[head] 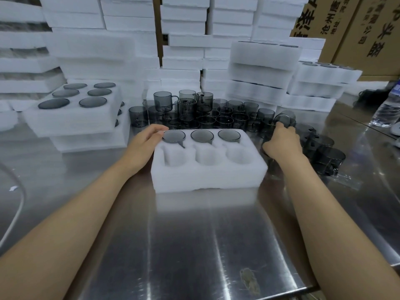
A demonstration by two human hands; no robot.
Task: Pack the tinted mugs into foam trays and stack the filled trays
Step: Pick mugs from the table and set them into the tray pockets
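Foam tray (pixel 207 169) sits center frame on the steel table (pixel 194 245). It has six pockets: the back row holds three tinted mugs (pixel 201 135) and the front three pockets hold nothing.

Your left hand (pixel 147 139) rests at the tray's upper left corner. Its fingers are fairly straight, with the fingertips touching the rim of the leftmost packed mug (pixel 173 136). It touches but does not grip.

Your right hand (pixel 281 144) is just right of the tray, in among the mugs there. Its fingers are curled onto one grey mug (pixel 284 120). The back of the hand hides part of the grasp.

The pile of unpacked mugs (pixel 205 113) stands right behind the tray, some stacked two high, and trails down the right side past your right hand.

Left of center is a stack of filled trays (pixel 75 118), with six mugs showing in the top one. More filled trays (pixel 264 61) are stacked upper right.

White foam stacks (pixel 129 18) wall off the back. Cardboard boxes (pixel 368 29) with printed characters sit in the upper right corner. A water bottle (pixel 387 111) is at the right edge and a white cable (pixel 17 204) at the left edge.
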